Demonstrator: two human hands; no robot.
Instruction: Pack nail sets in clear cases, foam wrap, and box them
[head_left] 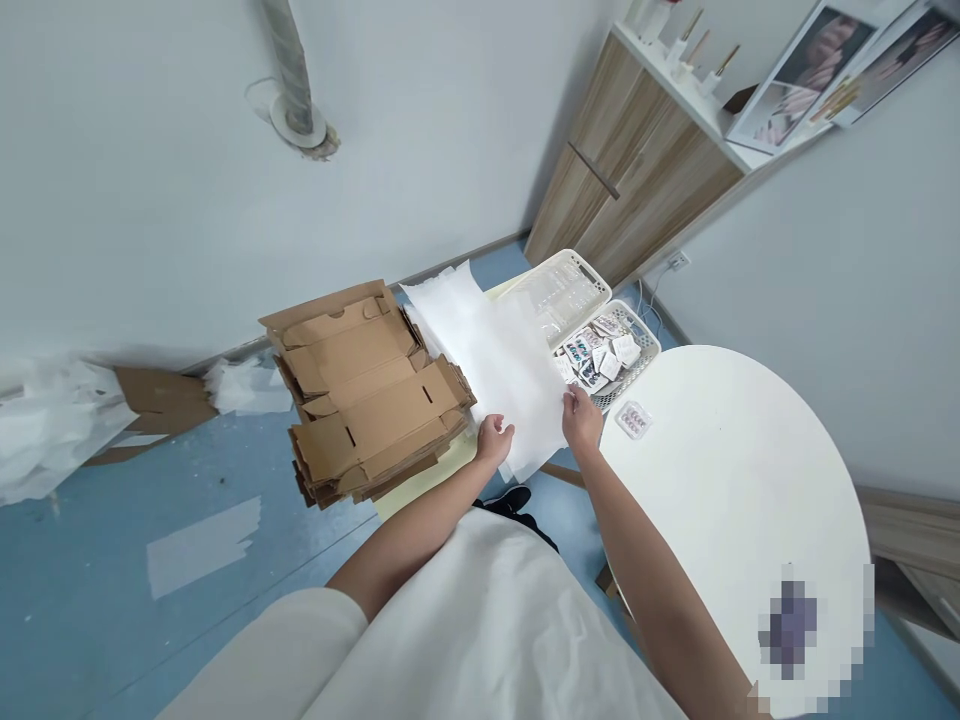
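A stack of thin white packing sheets [480, 340] lies in front of me, its near part hanging toward my feet. At the right edge of the top sheet, my right hand [581, 422] pinches the sheet between thumb and fingers. Over the near left edge is my left hand [493, 440], its fingers loosely curled and the thumb apart from them; nothing shows in it. Left of the sheets is a pile of flattened brown cardboard boxes [367, 380]. Beyond my right hand stands a white basket [651, 350] with many small printed packets.
A second white basket [604, 285] holds clear plastic packs. The round white table [720, 460] at right carries a small clear pack [632, 420] and a blurred-out item. A wood-fronted cabinet [637, 150] stands behind. Plastic bags [67, 420] and cardboard lie on the floor at left.
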